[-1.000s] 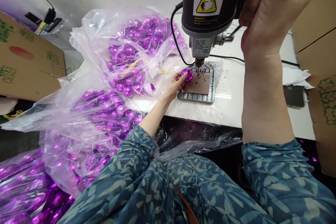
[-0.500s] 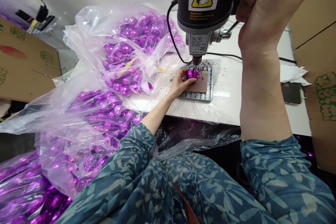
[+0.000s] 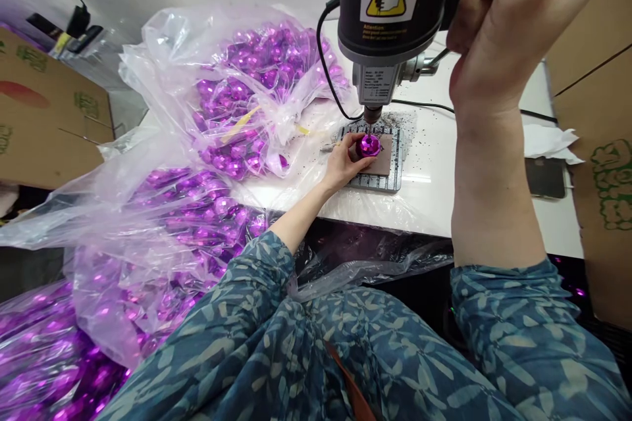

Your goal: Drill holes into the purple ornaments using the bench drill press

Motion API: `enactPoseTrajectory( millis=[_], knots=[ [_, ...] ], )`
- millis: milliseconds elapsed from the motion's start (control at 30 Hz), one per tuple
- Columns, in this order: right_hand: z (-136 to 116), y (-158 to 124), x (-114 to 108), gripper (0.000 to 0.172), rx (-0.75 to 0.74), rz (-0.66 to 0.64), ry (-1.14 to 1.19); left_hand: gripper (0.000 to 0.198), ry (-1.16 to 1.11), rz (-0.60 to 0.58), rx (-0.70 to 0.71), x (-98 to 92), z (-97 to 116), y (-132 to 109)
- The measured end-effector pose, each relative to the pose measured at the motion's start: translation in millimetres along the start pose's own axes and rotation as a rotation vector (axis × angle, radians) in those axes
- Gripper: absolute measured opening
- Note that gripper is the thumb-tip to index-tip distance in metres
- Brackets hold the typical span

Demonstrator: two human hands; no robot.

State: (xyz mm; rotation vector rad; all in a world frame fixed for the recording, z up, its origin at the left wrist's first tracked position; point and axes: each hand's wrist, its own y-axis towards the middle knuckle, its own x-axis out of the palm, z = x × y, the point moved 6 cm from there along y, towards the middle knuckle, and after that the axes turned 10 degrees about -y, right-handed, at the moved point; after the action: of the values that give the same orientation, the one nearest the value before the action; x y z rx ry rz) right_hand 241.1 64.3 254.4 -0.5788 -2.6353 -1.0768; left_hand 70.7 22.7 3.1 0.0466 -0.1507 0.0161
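My left hand (image 3: 342,163) is closed round a shiny purple faceted ball (image 3: 370,146), with thumb and fingers at its left side. The ball rests on a brown square pad (image 3: 382,166) over the grey slotted base (image 3: 396,177) of a drill press (image 3: 395,46). Straight above the ball is the drill chuck (image 3: 372,114); whether the thin bit touches it I cannot tell. My right hand (image 3: 508,10) is raised at the machine's right side, its fingers curled round the lever, whose metal rod runs from the hub towards them. The grip itself is mostly hidden.
Clear plastic bags (image 3: 276,66) full of purple balls fill the left side. Dark shavings lie round the base on the white table (image 3: 424,200). At right are a phone (image 3: 546,177), white paper (image 3: 548,143) and a cardboard box (image 3: 602,145). A black cable (image 3: 424,103) crosses behind.
My left hand has shifted the ball slightly right and towards me, beneath the chuck. My right hand has stayed at the lever, and the view has moved a little.
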Motion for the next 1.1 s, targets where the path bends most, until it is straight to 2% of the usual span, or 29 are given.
enactPoseTrajectory(
  millis=[133,200,400,533,633,733,933,1000,1100],
  knots=[
    [-10.2,-28.1,-12.6,0.068,-0.322,0.058,-0.045,0.052,-0.032,0.016,-0.007,0.3,1.2,0.9],
    [-13.7,-44.0,-18.2,0.077,-0.398,0.08,-0.057,0.052,-0.048,0.024,-0.016,-0.1,0.1,1.7],
    [-9.2,-65.4,-27.2,0.082,-0.423,0.105,-0.068,0.055,-0.014,-0.017,-0.005,-1.0,-5.3,4.6],
    [4.0,-71.4,-36.1,0.086,-0.444,0.147,-0.115,0.056,0.004,-0.023,0.007,-1.6,-6.8,4.9],
    [16.3,-77.1,-45.7,0.089,-0.453,0.154,-0.128,0.057,-0.043,0.004,-0.045,-2.3,-9.0,4.7],
    [29.5,-79.4,-53.5,0.09,-0.432,0.121,-0.203,0.057,-0.065,0.016,-0.073,-2.5,-9.9,4.6],
    [54.3,-81.4,-65.5,0.093,-0.37,0.056,-0.369,0.058,-0.007,-0.015,0.001,-2.5,-11.1,5.7],
    [55.9,-86.2,-67.7,0.096,-0.363,0.03,-0.375,0.061,-0.006,-0.035,0.009,-2.0,-12.7,5.9],
    [45.6,-89.0,-61.7,0.099,-0.321,-0.03,-0.376,0.063,-0.008,-0.046,0.01,-1.8,-13.2,6.0]
  ],
)
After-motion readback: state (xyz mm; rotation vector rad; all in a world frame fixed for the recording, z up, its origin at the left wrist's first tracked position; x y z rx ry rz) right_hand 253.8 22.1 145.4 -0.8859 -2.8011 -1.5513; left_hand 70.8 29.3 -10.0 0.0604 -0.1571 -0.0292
